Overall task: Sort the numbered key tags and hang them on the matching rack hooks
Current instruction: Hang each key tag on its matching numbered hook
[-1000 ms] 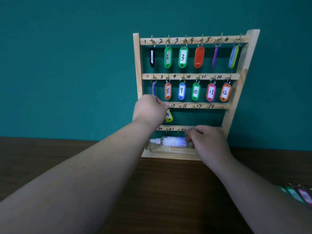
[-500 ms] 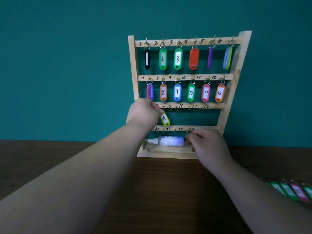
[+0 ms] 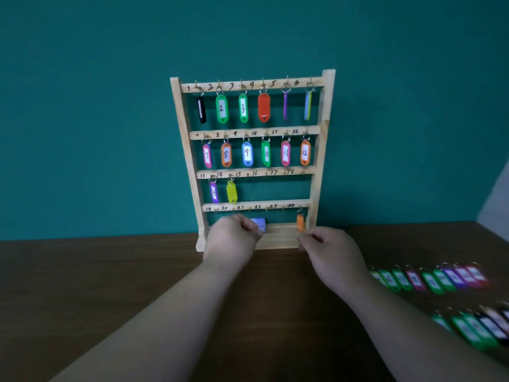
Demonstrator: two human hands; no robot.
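Though we cannot tell if our curled left hand (image 3: 232, 238) or right hand (image 3: 329, 250) grips anything, fifteen tags (image 3: 221, 108) hang at twelve o'clock.

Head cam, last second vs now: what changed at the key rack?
The left hand dropped from the third rail to the base of the rack, uncovering a purple tag on hook 13 beside the yellow tag. The right hand drew back off the base, uncovering an orange tag under 24. Whether either hand holds anything is unclear. The rack and top two rows stayed.
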